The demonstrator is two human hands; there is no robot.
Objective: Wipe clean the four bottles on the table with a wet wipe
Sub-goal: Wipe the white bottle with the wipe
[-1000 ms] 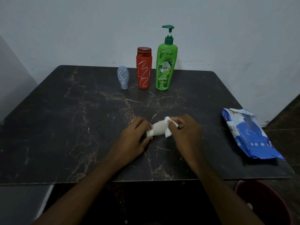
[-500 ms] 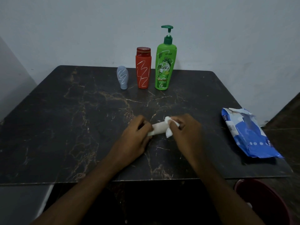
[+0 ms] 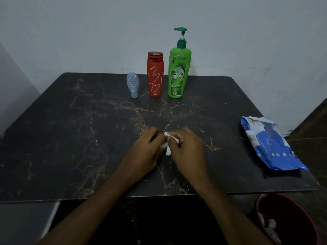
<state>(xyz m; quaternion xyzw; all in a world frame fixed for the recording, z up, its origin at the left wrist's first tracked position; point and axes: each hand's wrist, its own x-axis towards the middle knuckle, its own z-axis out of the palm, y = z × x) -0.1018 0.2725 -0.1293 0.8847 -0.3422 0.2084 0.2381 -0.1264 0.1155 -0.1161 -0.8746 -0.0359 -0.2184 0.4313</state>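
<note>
Fourth bottle [image 3: 163,145], small and white, down at the middle of the table [image 3: 70,156] near the front edge, all but a sliver hidden between the hands; on the surface or just above it, impossible to tell. Gripped by the left hand [image 3: 146,151], fingers curled round it, probably to steady it against rubbing. Pinched in the right hand [image 3: 187,147]: a white wet wipe [image 3: 168,138], pressed to the bottle's exposed end, loose tail hanging below. Kept well apart at the back edge, upright in a close row: grey-blue bottle [image 3: 133,84], red bottle [image 3: 155,75], green pump bottle [image 3: 178,73], likely awaiting their turn; pale scribbles on the first two, apparently the marks to remove. Left within right-hand reach: blue wipe pack [image 3: 270,144], flap open. Below the front right corner, a red bin [image 3: 292,209] with white wads inside, seemingly for spent wipes.
</note>
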